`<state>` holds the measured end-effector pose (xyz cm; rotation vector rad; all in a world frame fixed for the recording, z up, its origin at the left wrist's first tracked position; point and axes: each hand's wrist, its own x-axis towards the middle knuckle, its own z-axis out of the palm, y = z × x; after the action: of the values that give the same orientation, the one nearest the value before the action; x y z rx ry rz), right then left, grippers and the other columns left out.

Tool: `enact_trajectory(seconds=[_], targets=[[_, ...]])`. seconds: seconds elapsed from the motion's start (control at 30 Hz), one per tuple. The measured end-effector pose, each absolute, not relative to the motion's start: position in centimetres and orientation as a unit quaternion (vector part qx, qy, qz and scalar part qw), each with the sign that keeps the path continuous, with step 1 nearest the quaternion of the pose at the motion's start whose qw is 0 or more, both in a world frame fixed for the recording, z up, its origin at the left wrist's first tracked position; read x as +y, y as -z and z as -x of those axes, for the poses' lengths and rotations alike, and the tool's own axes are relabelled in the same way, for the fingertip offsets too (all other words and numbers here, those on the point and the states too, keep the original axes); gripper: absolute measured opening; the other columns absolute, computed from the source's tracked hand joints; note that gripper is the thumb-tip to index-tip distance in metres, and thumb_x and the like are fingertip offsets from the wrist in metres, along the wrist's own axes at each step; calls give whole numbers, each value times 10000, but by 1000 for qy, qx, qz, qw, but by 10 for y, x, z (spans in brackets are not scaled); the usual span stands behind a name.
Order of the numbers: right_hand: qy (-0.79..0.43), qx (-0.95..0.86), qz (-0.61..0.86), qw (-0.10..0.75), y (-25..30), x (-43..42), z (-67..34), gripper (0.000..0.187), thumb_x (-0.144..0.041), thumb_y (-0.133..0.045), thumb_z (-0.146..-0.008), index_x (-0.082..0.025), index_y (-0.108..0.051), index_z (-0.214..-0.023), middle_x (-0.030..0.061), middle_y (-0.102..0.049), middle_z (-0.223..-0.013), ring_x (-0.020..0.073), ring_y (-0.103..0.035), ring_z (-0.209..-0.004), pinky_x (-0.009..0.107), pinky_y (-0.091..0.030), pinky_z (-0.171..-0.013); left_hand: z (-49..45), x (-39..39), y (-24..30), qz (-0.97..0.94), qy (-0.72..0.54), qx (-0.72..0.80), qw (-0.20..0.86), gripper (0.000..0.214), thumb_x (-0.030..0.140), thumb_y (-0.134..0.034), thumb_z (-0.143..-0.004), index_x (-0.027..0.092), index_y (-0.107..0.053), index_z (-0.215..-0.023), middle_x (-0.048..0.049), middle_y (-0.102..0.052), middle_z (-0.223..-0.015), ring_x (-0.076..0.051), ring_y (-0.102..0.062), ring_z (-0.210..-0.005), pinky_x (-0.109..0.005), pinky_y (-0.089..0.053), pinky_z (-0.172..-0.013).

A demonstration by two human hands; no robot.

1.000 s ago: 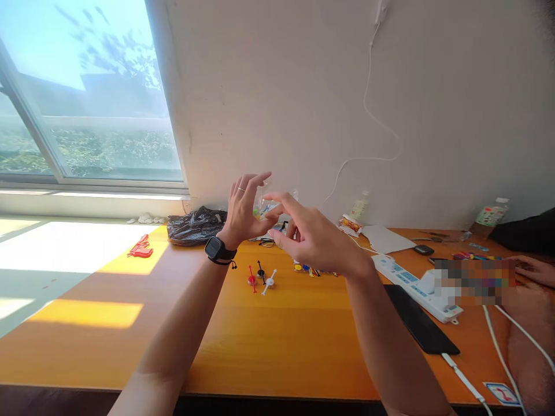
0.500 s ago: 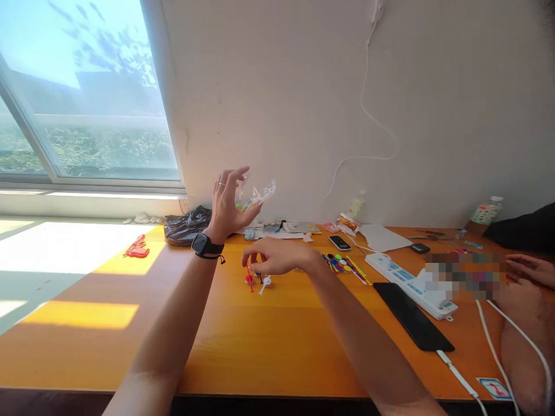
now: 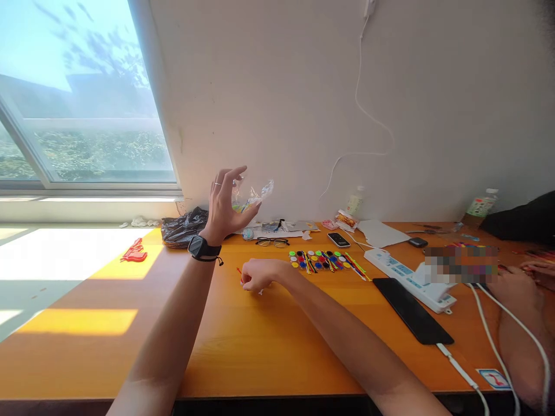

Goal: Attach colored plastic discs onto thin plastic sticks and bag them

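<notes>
Red arrow-tipped stick (image 3: 239,271) at bent right hand (image 3: 259,274), can't tell if grip holds it; left hand (image 3: 226,205) spread; discs (image 3: 295,266), coloured sticks (image 3: 356,267) apparently left unassembled.

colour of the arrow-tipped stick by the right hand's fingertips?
The arrow-tipped stick is red, partly hidden by the hand; seen in the head view.

Red piece (image 3: 240,275): slim, pointed end, at the fingertips of the right hand (image 3: 261,273); visible part tilted, tip up and to the left; remainder hidden, grip not discernible. White piece (image 3: 261,292): only a small end shows, just below the same hand, over the wooden table (image 3: 260,346); rest covered, full pose unclear
</notes>
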<state>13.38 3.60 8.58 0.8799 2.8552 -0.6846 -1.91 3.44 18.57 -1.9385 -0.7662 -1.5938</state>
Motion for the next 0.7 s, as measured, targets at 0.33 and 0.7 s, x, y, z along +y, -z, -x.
enact_trajectory(seconds=[0.33, 0.7], targets=[[208, 903, -265, -268, -164, 53, -200, 163, -159, -593, -866, -159, -739, -940, 20, -718, -835, 140, -632, -752, 241, -462, -655, 21, 34, -187, 703, 599, -284, 257, 715, 525, -751, -849, 266, -494, -1464, -122, -583, -1197, -298, -581, -1031, -493, -504, -910], [48, 741, -246, -623, -230, 3, -270, 127, -371, -733, -911, -251, -721, -950, 43, -733, -926, 209, -688, -812, 368, -594, -732, 9, 32, -181, 736, 562, -296, 236, 726, 488, -745, -843, 236, -485, -1473, -120, -592, -1230, -292, -590, -1093, -472, -486, -968]])
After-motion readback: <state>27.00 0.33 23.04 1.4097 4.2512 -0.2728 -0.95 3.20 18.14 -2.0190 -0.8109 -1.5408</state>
